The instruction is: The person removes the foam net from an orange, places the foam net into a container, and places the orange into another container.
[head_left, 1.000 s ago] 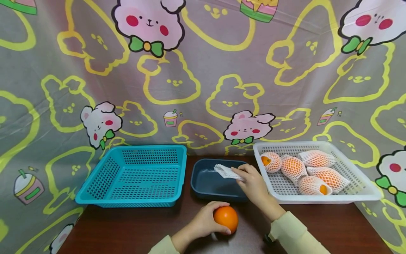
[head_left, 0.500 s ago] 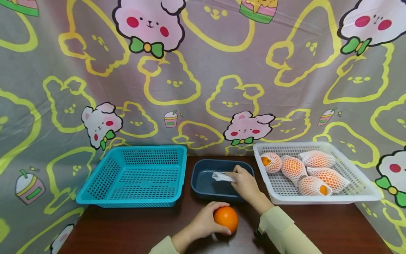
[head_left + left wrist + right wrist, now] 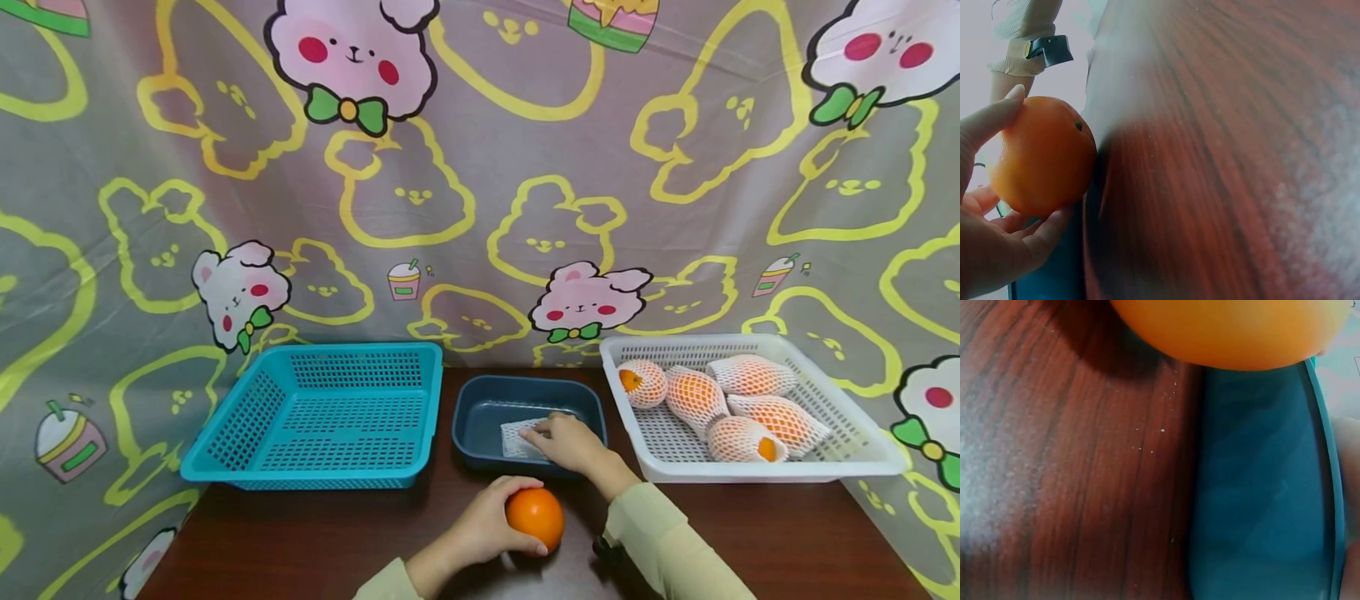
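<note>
A bare orange (image 3: 536,519) sits on the dark wooden table, and my left hand (image 3: 487,523) grips it with thumb and fingers on either side. In the left wrist view the orange (image 3: 1047,156) shows its small green stem end. My right hand (image 3: 573,446) reaches into the dark blue tray (image 3: 480,382), its fingertips pinching the right end of a white foam fruit net (image 3: 516,442) low in the tray. In the right wrist view the tray's side (image 3: 1260,487) fills the right, under part of the orange (image 3: 1229,331); the right hand is mostly hidden behind the rim.
A turquoise perforated basket (image 3: 307,479) stands left of the tray. On the right a white perforated basket (image 3: 765,471) holds several oranges in foam nets (image 3: 693,398). A patterned cloth (image 3: 480,167) hangs behind.
My right hand has moved left and down into the blue tray with the foam net, which now lies low and more spread out there. My left hand and the orange have stayed put.
</note>
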Tool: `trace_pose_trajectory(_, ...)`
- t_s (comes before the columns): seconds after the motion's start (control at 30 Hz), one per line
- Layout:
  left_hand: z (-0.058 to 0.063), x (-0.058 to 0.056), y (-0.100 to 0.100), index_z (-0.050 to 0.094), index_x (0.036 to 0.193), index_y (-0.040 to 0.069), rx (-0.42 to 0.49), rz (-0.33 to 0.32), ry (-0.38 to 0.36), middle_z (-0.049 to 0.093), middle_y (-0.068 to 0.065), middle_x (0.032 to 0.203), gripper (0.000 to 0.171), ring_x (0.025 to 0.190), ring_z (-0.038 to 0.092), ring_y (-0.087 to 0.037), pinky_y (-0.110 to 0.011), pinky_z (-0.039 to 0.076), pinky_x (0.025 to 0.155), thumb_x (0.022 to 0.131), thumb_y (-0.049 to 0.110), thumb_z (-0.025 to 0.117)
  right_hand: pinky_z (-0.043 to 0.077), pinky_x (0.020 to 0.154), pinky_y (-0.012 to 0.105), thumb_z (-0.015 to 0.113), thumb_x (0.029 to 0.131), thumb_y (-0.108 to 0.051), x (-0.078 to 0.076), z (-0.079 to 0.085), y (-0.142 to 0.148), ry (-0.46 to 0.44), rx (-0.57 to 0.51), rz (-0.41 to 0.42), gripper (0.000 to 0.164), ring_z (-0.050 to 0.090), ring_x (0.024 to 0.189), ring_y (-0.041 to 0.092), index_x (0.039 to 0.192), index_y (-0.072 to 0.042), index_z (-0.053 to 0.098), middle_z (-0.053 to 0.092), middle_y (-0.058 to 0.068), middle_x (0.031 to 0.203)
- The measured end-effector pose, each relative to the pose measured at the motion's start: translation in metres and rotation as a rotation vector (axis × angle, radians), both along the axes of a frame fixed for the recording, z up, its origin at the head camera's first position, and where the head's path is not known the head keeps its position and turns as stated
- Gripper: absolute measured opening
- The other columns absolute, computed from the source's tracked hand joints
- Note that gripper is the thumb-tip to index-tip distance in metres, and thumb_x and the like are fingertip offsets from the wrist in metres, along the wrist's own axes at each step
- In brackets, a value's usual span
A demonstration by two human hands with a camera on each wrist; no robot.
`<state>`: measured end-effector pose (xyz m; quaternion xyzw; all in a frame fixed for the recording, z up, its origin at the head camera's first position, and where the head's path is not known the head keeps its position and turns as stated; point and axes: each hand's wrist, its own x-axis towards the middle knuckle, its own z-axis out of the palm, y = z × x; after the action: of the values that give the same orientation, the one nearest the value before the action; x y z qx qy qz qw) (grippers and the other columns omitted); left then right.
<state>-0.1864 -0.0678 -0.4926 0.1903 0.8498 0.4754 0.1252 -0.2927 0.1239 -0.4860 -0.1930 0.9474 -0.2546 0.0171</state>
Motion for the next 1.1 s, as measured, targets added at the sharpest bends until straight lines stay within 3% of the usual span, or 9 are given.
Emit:
trace_pose_trajectory(0.17,0.000,0.002,0.001,0.067,0.131,0.017,-0.002,0.006,0.018,0.060,0.002,0.125,0.068,0.105,0.056,-0.015,-0.041,0.050,0.093,0.071,0.027,0.096,0.053,0.094,0.051,0.068,0.096,-0.011,0.001,0.005,0.002,-0.047,-0.024,0.065,0.017,0.067,0.105,0.031,0.106,-0.005,0.081,0.076,0.008,0.105)
trace_pose_trajectory(0.33,0.000,0.002,0.002,0.067,0.131,0.019,-0.014,0.008,0.033,0.061,0.002,0.125,0.067,0.104,0.057,-0.014,-0.040,0.050,0.093,0.071,0.028,0.096,0.050,0.099,0.053,0.069,0.086,0.007,0.000,0.010,0.004,-0.083,-0.013,0.108,0.026,0.066,0.109,0.033,0.105,-0.005,0.081,0.076,0.010,0.107)
trace_pose_trajectory(0.63,-0.001,0.004,0.003,0.066,0.133,0.019,-0.016,0.014,0.023,0.061,0.001,0.126,0.068,0.105,0.057,-0.016,-0.044,0.050,0.094,0.072,0.028,0.095,0.054,0.093,0.051,0.080,0.081,0.008,0.000,0.012,0.006,-0.091,-0.006,0.092,0.027,0.067,0.101,0.030,0.103,-0.008,0.082,0.076,0.007,0.105)
trace_pose_trajectory(0.87,0.000,0.006,0.002,0.067,0.133,0.018,-0.008,0.021,0.034,0.061,0.001,0.127,0.066,0.106,0.057,-0.016,-0.044,0.051,0.094,0.073,0.029,0.094,0.057,0.084,0.046,0.076,0.082,0.007,0.001,0.013,0.006,-0.066,-0.009,0.054,0.028,0.063,0.088,0.024,0.102,-0.012,0.083,0.074,0.005,0.099)
trace_pose_trajectory(1.1,0.015,0.005,-0.002,0.066,0.135,0.017,0.053,0.036,0.085,0.061,0.000,0.131,0.068,0.107,0.058,-0.015,-0.039,0.052,0.092,0.075,0.032,0.093,0.058,0.074,0.038,0.073,0.086,0.006,0.007,0.024,0.001,-0.015,-0.101,0.044,0.024,0.060,0.079,0.019,0.103,-0.008,0.081,0.071,0.003,0.090)
